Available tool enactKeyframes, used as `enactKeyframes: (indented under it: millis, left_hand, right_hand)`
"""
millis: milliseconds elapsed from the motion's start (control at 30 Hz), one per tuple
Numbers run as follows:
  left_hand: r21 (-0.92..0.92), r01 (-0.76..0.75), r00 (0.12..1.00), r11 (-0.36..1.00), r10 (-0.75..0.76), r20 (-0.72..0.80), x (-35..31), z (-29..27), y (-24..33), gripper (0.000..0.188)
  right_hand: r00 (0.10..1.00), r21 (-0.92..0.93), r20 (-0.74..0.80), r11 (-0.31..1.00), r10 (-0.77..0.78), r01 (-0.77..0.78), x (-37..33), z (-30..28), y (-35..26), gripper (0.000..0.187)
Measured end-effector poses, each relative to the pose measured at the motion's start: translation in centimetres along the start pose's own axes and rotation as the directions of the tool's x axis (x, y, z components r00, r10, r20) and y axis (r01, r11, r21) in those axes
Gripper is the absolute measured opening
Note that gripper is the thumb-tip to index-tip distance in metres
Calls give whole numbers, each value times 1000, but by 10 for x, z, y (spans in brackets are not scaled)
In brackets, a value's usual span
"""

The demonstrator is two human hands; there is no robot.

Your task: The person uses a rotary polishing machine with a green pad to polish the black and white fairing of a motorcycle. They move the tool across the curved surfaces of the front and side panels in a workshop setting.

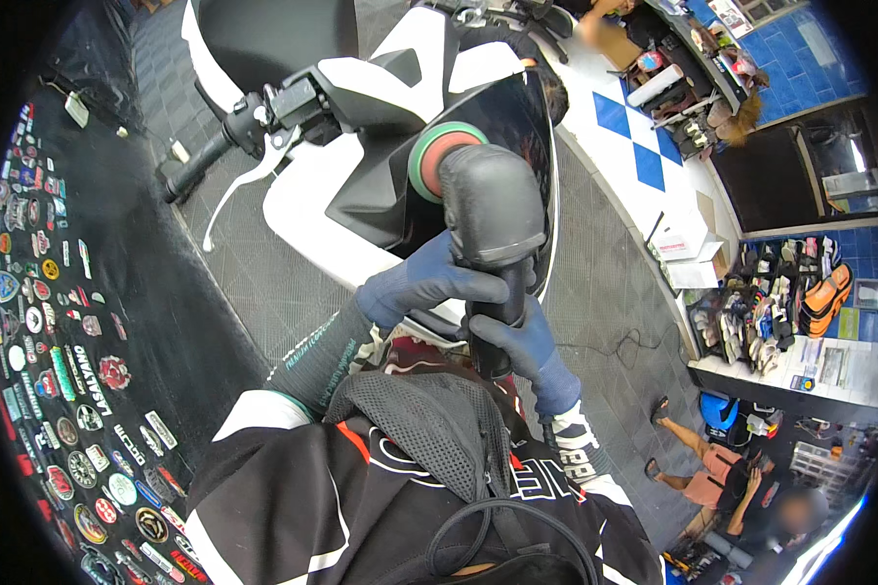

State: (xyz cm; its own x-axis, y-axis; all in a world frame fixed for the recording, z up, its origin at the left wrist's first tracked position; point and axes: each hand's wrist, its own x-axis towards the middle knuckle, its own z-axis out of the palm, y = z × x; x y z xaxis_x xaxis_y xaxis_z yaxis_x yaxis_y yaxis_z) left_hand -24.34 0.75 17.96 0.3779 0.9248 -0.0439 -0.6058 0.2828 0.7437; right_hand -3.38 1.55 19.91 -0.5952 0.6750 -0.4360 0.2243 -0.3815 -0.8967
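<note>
A black power polisher (496, 205) is held in both my hands. Its round pad (425, 164), reddish with a green rim, faces the glossy black panel (517, 112) of a white and black scooter (307, 195). The polisher's head partly hides where pad and panel meet, so I cannot tell how firmly they touch. My left hand (424, 283), in a blue-grey glove, grips the polisher just below its head. Lower down, my right hand (529, 353), gloved alike, is closed around the dark handle (493, 356).
The scooter's handlebar grip (200, 168) and white brake lever (236, 200) jut out left. A sticker-covered black wall (88, 390) runs along the left. A cable (629, 341) lies on the grey floor. At lower right a person (717, 478) sits near shelves of goods (761, 302).
</note>
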Motion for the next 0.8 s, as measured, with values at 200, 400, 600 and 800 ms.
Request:
enactKeyframes:
  millis: [200, 400, 600, 800]
  left_hand:
    - [153, -110, 990, 982, 121, -66, -19, -6, -2, 62]
    - [41, 42, 997, 998, -45, 59, -10, -4, -66, 79]
    - [23, 147, 987, 989, -148, 67, 26, 26, -148, 60]
    - [-11, 190, 981, 982, -190, -34, 89, 80, -221, 51]
  right_hand:
    - [992, -270, 17, 955, -124, 124, 9, -4, 5, 55]
    - [977, -222, 67, 952, -202, 212, -5, -48, 56, 60]
    - [993, -200, 114, 979, -13, 36, -20, -138, 137, 62]
    - [969, 45, 227, 993, 95, -108, -32, -223, 218, 61]
